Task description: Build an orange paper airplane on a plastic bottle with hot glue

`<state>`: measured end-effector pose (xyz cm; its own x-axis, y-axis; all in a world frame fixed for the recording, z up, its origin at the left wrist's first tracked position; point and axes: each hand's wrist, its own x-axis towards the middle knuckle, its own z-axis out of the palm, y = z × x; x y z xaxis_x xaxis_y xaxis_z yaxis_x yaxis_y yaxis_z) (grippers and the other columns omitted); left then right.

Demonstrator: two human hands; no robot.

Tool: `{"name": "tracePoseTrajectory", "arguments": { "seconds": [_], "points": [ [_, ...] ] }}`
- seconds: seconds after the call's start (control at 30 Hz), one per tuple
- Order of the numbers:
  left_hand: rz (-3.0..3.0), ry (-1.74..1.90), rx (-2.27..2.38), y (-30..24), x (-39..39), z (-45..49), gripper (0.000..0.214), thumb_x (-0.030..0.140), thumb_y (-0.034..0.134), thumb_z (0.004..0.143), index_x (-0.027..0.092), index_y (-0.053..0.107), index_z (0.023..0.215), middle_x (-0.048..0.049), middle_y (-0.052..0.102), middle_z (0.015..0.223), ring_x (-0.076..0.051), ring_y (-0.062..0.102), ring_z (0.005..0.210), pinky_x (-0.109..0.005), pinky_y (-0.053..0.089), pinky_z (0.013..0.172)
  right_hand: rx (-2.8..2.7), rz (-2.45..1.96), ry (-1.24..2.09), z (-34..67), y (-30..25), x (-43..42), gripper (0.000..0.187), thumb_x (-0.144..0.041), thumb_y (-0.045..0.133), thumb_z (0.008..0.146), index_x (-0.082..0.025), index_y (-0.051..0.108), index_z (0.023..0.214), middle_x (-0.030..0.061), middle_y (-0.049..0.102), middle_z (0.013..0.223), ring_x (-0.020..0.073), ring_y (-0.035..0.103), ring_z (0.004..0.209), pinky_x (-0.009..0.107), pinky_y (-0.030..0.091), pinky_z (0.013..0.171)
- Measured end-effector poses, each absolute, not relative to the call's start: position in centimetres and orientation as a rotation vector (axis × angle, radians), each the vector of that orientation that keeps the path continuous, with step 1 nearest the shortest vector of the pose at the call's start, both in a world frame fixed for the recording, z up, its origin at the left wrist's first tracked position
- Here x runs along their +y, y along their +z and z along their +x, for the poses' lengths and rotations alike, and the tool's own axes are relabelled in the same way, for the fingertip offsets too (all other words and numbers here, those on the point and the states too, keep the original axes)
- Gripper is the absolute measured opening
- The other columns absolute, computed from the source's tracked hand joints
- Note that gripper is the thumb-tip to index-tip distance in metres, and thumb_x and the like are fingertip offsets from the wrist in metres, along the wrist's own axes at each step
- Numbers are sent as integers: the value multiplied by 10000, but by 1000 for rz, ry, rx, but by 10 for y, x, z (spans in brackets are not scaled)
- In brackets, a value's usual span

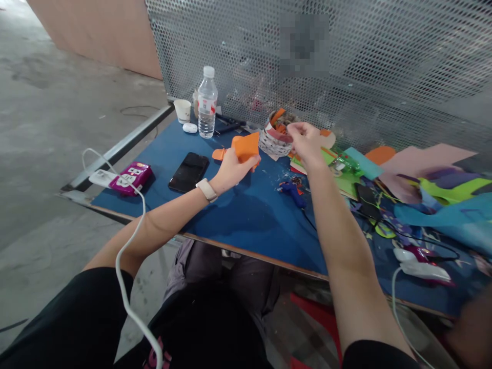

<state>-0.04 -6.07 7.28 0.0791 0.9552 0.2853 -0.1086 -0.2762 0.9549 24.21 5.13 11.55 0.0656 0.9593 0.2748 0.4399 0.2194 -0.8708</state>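
Gripping an orange foam piece (246,146), the left hand (230,171) lifts it off the blue table (238,215), probably for a clear view. Right of it, the right hand (305,142) pinches something small over the woven paper basket (274,139); what, I cannot tell. Phone (189,171) and water bottle (207,102) sit far left, foam scraps (442,189) right. Perforated metal screen (384,61) behind, concrete floor (42,128) left.
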Motion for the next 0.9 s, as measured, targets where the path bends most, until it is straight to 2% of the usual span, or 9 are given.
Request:
{"name": "tracePoseTrajectory", "arguments": {
  "seconds": [0.13,0.2,0.3,0.43,0.57,0.7,0.8,0.9],
  "points": [
    [1453,1332,850,71,-62,2,138,177,819,1022,201,683,1034,-25,753,811,-121,668,635,-272,619,649,-1756,-1011,860,210,105,-1,727,-1002,841,949,-280,790,1016,61,824,994,168,690,666,313,524,508],
    [1542,1295,816,68,-60,1,125,187,819,995,197,696,1018,-31,747,815,-130,667,634,-283,606,640,-1797,-902,823,199,97,-22,739,-1002,924,864,-282,795,969,40,787,887,181,699,669,332,549,545],
    [1737,1254,844,62,-53,-5,123,229,826,970,192,714,931,-43,726,768,-155,648,649,-301,564,632,-1724,-906,718,193,83,-43,705,-959,982,831,-284,789,893,16,728,773,200,695,667,365,576,594],
    [2030,1326,985,62,-44,-20,310,339,846,993,214,662,777,-29,694,742,-167,611,709,-322,543,691,-1630,-941,784,203,61,-53,709,-964,984,818,-286,783,876,10,723,753,197,667,639,375,586,589],
    [2119,1334,978,65,-41,-27,131,316,791,1046,199,827,998,-60,835,929,-180,707,826,-323,591,790,-1625,-953,957,213,42,-55,732,-965,1019,767,-280,787,879,19,768,775,192,673,614,367,586,558],
    [2196,1227,906,60,-41,-24,137,333,819,1065,213,856,1010,-40,816,865,-168,670,743,-328,571,733,-1614,-949,930,214,32,-54,762,-1008,985,763,-287,835,957,31,838,847,209,718,675,374,611,586],
    [2182,1237,904,53,-39,-22,241,403,821,1110,222,822,951,-31,773,801,-169,665,720,-330,572,717,-1589,-954,866,213,28,-53,788,-1032,974,746,-289,830,964,29,836,836,210,715,674,373,605,578],
    [2080,1272,946,49,-37,-20,433,515,751,1187,232,756,859,-17,657,666,-181,657,666,-333,565,677,-1576,-946,830,213,28,-55,809,-1054,958,744,-299,806,990,22,818,825,205,694,652,387,615,584]
  ]
}}
